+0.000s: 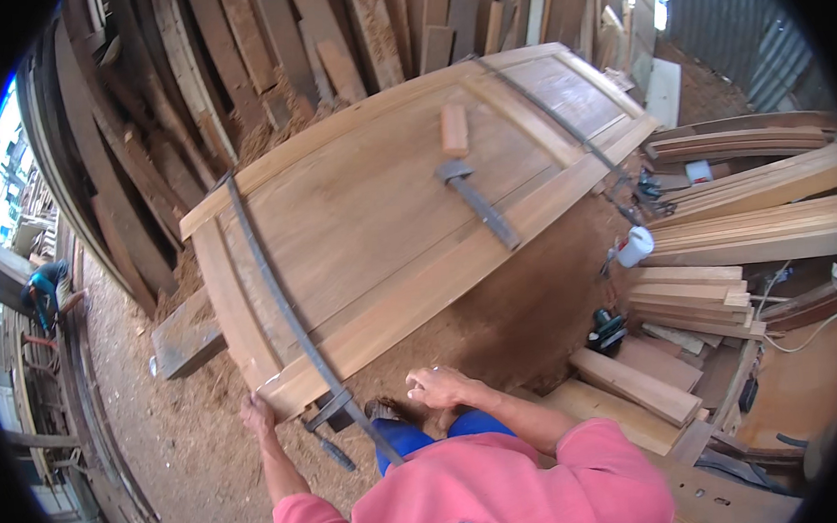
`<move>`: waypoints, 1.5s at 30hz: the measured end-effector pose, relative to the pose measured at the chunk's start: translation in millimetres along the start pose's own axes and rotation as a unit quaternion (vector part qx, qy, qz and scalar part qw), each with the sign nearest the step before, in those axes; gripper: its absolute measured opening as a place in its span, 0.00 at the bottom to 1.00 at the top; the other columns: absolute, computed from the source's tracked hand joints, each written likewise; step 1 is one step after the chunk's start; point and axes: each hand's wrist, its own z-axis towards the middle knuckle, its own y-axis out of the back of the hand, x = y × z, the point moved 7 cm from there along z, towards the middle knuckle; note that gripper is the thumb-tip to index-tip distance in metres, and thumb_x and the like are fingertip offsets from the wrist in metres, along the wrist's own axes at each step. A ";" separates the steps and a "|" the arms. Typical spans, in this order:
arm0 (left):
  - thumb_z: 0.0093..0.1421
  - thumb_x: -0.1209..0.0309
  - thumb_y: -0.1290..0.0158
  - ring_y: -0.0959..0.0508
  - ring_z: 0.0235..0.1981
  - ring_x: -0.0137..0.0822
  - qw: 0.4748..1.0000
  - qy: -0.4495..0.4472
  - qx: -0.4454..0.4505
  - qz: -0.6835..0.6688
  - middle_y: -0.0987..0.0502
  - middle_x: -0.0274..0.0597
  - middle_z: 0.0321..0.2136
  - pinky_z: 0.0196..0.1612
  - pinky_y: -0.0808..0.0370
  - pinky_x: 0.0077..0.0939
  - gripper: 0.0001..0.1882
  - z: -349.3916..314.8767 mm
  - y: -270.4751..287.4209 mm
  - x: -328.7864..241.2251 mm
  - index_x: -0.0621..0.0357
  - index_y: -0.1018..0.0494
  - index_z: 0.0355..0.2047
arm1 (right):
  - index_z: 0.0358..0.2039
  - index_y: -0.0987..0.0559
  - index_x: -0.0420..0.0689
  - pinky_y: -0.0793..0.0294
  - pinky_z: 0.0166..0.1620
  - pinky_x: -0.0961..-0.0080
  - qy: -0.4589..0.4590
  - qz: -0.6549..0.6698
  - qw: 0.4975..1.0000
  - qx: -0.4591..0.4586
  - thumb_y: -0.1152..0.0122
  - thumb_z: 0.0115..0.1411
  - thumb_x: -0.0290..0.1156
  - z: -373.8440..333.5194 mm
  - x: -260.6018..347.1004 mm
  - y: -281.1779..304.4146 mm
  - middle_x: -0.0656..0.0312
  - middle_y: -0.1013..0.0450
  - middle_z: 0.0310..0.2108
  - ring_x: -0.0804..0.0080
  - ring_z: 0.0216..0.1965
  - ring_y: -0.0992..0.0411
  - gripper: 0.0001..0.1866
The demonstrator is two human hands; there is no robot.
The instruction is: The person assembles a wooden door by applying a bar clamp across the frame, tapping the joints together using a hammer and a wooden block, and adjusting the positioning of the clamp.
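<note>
A large wooden panelled door (pixel 369 217) lies in front of me, tilted across the view. My left hand (pixel 256 412) grips its near left corner. My right hand (pixel 436 386) is in front of my body, off the door, with its fingers curled; whatever they may hold is hidden. One long metal bar clamp (pixel 283 302) crosses the door's left end, its screw handle (pixel 336 455) hanging near my legs. Another bar clamp (pixel 548 113) spans the right part. On the panel rest a hammer (pixel 480 204) and a small wooden block (pixel 454 130).
Tall boards (pixel 265 42) lean behind the door. Stacked planks (pixel 748 235), a white container (pixel 635 246) and a dark green power tool (pixel 607 329) are at the right. Sawdust covers the ground (pixel 191 444). Another person (pixel 49 292) bends over at the far left.
</note>
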 end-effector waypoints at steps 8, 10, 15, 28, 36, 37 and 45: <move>0.61 0.64 0.49 0.19 0.44 0.56 0.998 0.021 -0.015 0.065 0.18 0.54 0.40 0.48 0.24 0.50 0.15 -5.2 -17.6 -5.8 0.56 0.19 0.42 | 0.52 0.22 0.44 0.26 0.55 0.51 -0.092 -0.104 0.988 -0.071 0.44 0.62 0.44 35.3 -67.0 86.0 0.42 0.24 0.49 0.42 0.52 0.25 0.22; 0.56 0.67 0.48 0.20 0.43 0.54 0.988 -0.044 -0.141 0.051 0.19 0.52 0.37 0.47 0.25 0.49 0.12 6.9 -0.9 25.9 0.54 0.18 0.37 | 0.52 0.22 0.44 0.26 0.54 0.50 -0.088 -0.143 0.979 -0.116 0.44 0.63 0.45 48.0 -49.0 120.0 0.42 0.23 0.49 0.41 0.50 0.25 0.23; 0.52 0.70 0.47 0.24 0.47 0.52 0.981 -0.119 -0.151 0.012 0.20 0.51 0.37 0.51 0.28 0.47 0.10 4.5 -7.9 7.4 0.53 0.19 0.33 | 0.56 0.27 0.35 0.31 0.59 0.50 -0.118 -0.215 0.917 -0.313 0.37 0.61 0.42 72.2 -122.3 204.9 0.37 0.27 0.53 0.40 0.58 0.31 0.29; 0.56 0.67 0.45 0.40 0.65 0.57 0.977 -0.011 -0.205 0.063 0.40 0.54 0.67 0.67 0.43 0.54 0.30 -44.1 -25.6 12.7 0.42 0.30 0.61 | 0.61 0.32 0.30 0.32 0.63 0.52 -0.355 -0.260 0.858 -0.265 0.38 0.59 0.44 221.9 -280.3 353.4 0.36 0.30 0.58 0.42 0.63 0.33 0.37; 0.61 0.67 0.50 0.44 0.68 0.55 0.982 0.171 -0.065 0.041 0.42 0.46 0.69 0.69 0.46 0.55 0.25 -21.2 -23.7 9.6 0.28 0.25 0.58 | 0.48 0.22 0.32 0.24 0.44 0.59 -0.164 -0.104 0.967 -0.168 0.40 0.55 0.33 243.5 -292.9 366.1 0.52 0.22 0.37 0.57 0.39 0.22 0.22; 0.62 0.67 0.51 0.43 0.68 0.55 0.983 0.162 -0.076 0.033 0.42 0.45 0.69 0.69 0.47 0.56 0.23 -16.8 -24.0 5.7 0.28 0.23 0.56 | 0.43 0.21 0.34 0.24 0.38 0.63 -0.056 0.090 0.963 -0.247 0.40 0.54 0.31 251.1 -296.0 375.5 0.60 0.23 0.31 0.64 0.32 0.23 0.18; 0.52 0.70 0.49 0.41 0.67 0.57 0.982 0.180 -0.061 0.011 0.38 0.43 0.67 0.69 0.44 0.53 0.30 -30.2 -11.7 27.7 0.28 0.22 0.56 | 0.33 0.27 0.43 0.37 0.24 0.77 0.029 0.208 0.971 -0.115 0.36 0.55 0.33 257.3 -53.8 290.5 0.68 0.33 0.22 0.79 0.21 0.34 0.10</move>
